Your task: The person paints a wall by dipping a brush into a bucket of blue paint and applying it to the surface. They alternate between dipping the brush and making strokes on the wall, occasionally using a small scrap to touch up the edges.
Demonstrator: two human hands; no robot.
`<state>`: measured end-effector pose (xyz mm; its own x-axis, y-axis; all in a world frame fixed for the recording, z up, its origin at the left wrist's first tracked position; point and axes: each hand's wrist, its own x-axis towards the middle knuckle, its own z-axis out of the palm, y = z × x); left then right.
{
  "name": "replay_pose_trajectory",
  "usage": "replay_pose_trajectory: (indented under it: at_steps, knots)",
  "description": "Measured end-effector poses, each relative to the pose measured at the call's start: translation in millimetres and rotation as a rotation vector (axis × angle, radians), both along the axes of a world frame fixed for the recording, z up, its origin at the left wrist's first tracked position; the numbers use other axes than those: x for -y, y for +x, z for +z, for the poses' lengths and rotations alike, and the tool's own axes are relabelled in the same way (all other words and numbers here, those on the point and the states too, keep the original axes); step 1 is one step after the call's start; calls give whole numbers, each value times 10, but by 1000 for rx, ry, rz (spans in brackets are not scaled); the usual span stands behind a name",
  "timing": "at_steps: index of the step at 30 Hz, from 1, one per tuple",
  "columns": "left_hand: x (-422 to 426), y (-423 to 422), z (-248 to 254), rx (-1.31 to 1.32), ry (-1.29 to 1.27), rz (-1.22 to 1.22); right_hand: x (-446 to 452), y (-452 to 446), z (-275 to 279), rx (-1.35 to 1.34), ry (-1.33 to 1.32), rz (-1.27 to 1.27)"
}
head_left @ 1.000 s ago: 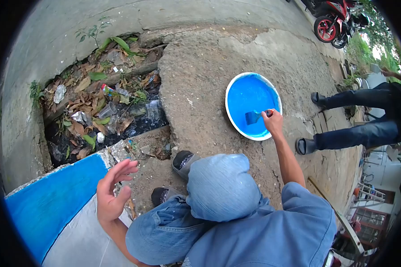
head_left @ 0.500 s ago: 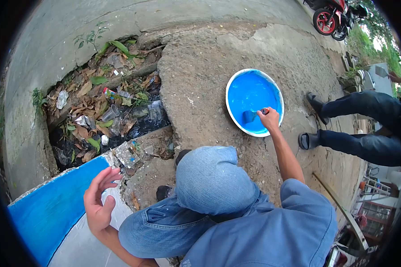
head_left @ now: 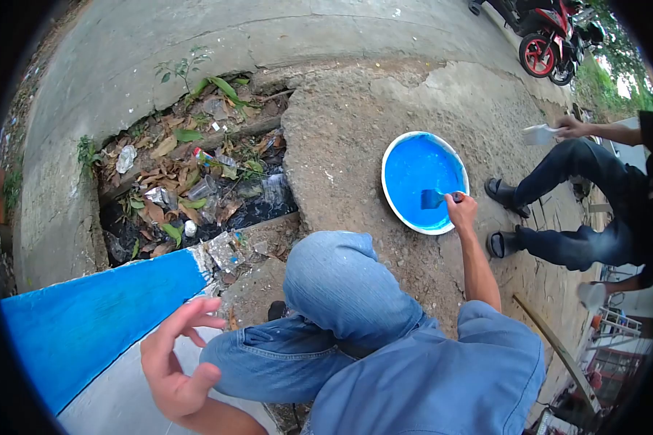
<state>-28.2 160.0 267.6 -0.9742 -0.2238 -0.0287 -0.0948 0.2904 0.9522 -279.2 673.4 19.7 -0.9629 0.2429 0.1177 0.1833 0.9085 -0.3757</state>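
My right hand (head_left: 463, 212) is closed round the handle of a paintbrush (head_left: 432, 199), whose bristles are coated blue. The brush is over a round white-rimmed tub (head_left: 389, 190) of blue paint (head_left: 421, 163); whether its bristles touch the paint is hard to tell. My left hand (head_left: 178, 373) is raised with nothing in it, its fingers apart and loosely bent. Beneath and behind that hand is a low wall, blue-painted (head_left: 109, 312) on one band and pale grey (head_left: 127, 391) on the other.
A broken-edged drain (head_left: 196, 192) holds leaves, plastic litter and dark water. Near the tub stands another person (head_left: 595, 181) in dark trousers, holding a white object (head_left: 539, 134) and a second pale one (head_left: 591, 294). A wooden strip (head_left: 555, 348) and a red motorcycle (head_left: 544, 47) are farther right.
My right hand and the brush have shifted slightly within the tub. My left hand has come nearer the camera, its fingers more bent. The other person's hand with the white object has come forward.
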Motion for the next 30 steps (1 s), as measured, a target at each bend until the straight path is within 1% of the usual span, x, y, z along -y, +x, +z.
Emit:
replay_pose_trajectory:
  at_steps: [1,2,3,5,7,9,10,12,13,15,16,17,19,21,23,25,27,28,29,30]
  knots:
    - [-71,-27,44,-69,50,1,39,19,43,-59,-42,-44]
    - [-199,-70,20,-154,141,82,16,23,30,-60,-55,-59]
    - [-310,-144,-41,-160,133,84,12,16,20,-65,-64,-56]
    - [-462,-302,-241,-173,573,208,-14,48,-41,-70,-66,-164]
    - [-495,-469,-541,-180,605,207,-26,76,-142,-63,-91,-224]
    - [-473,-528,-719,-196,647,202,16,91,-138,-97,-494,-409]
    - [-463,-477,-765,-171,620,242,21,118,-108,-97,-493,-408]
    - [-408,-400,-805,-167,604,303,96,152,-14,-3,-899,-534]
    - [-376,-378,-791,-175,595,312,180,185,48,1,-908,-522]
    - [-319,-370,-743,-242,658,335,419,216,247,39,-1404,-481]
    - [-309,-356,-733,-261,644,350,695,239,473,58,-1476,-481]
    - [-303,-339,-733,-272,668,357,811,222,551,74,-1492,-453]
    - [-275,-311,-733,-315,661,393,1093,144,647,229,-1738,-307]
    - [-239,-279,-742,-360,664,386,1516,68,891,317,-1808,-256]
    - [-220,-246,-728,-415,631,452,1956,11,1145,386,-1920,-84]
    - [-216,-190,-748,-575,669,514,2388,-49,1376,483,-1997,100]
    - [-247,-110,-720,-685,544,639,2891,-72,1693,587,-2099,322]
    - [-262,-69,-708,-739,475,703,3161,-92,1873,668,-2110,396]
    - [-260,-17,-694,-783,422,760,3414,-84,2063,713,-2140,534]
    - [-251,29,-674,-784,228,774,3650,-55,2249,749,-2172,665]
